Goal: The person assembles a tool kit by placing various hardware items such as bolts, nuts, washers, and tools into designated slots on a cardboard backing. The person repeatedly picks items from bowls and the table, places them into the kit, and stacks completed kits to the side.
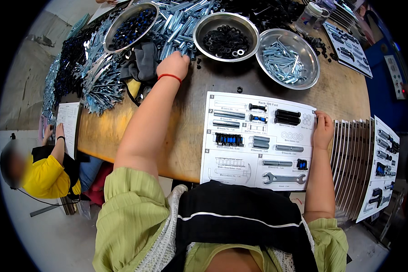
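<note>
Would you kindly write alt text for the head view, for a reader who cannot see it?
A person's right hand holds a white illustrated card at a wooden table, the left hand beside silvery rods. Three metal bowls of small hardware stand farther back; a co-worker in yellow is at left.

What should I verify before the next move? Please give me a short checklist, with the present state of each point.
1. Right hand at the right edge of the card: ok.
2. Left hand contents known: cannot tell; it is beside the silver tubes, fingers mostly hidden.
3. Wrench in the card's bottom-right section: ok.
4. Card's bottom-left section filled: not ok; only drawings show.
5. Table free of loose parts around the card: not ok; a dark nut lies beyond its top edge.
</note>
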Tool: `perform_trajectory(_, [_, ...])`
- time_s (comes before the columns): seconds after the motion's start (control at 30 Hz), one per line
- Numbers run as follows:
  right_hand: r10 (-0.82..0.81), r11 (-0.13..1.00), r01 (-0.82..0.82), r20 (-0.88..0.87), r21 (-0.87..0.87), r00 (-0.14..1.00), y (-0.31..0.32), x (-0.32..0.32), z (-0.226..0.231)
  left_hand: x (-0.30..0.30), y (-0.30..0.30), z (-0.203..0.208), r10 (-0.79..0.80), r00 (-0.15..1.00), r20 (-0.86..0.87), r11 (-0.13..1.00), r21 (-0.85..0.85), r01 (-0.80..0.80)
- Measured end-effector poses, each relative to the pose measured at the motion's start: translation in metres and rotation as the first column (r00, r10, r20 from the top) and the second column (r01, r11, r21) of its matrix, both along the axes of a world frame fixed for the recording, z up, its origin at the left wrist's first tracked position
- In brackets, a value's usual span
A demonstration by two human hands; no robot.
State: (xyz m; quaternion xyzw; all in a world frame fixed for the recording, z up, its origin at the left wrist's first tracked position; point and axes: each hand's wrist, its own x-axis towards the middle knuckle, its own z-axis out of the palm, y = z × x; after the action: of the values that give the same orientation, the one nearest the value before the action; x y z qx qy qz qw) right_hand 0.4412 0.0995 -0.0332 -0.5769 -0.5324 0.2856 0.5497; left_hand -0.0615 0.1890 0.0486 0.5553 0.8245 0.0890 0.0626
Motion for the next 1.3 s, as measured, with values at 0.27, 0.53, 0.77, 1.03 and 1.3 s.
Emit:
perform_trajectory(0.27, [-0.009,0.999,0.009,0.009,-0.035,1.0,0.008,0.011,-0.006,0.018,-0.083,-0.01,-0.366,0.76,0.537,0.929,0.257,0.266])
perform_trajectory(0.53, [0.001,1.0,-0.001,0.054,0.002,0.999,0.006,0.011,-0.009,0.07,-0.095,-0.005,-0.582,0.736,0.346,0.8,0.08,0.595])
perform_trajectory(0.77, [-0.018,1.0,0.018,0.054,-0.006,0.998,0.011,0.013,-0.006,0.078,-0.093,-0.008,-0.614,0.716,0.333,0.774,0.076,0.629])
perform_trajectory(1.03, [-0.05,0.999,0.05,0.133,0.002,0.99,0.002,0.003,0.007,0.065,-0.091,0.014,-0.625,0.705,0.335,0.772,0.128,0.623])
perform_trajectory(1.3, [-0.004,1.0,0.005,0.032,-0.027,0.999,0.0,0.002,0.01,-0.047,-0.009,0.1,-0.317,0.941,0.118,0.835,0.505,0.218])
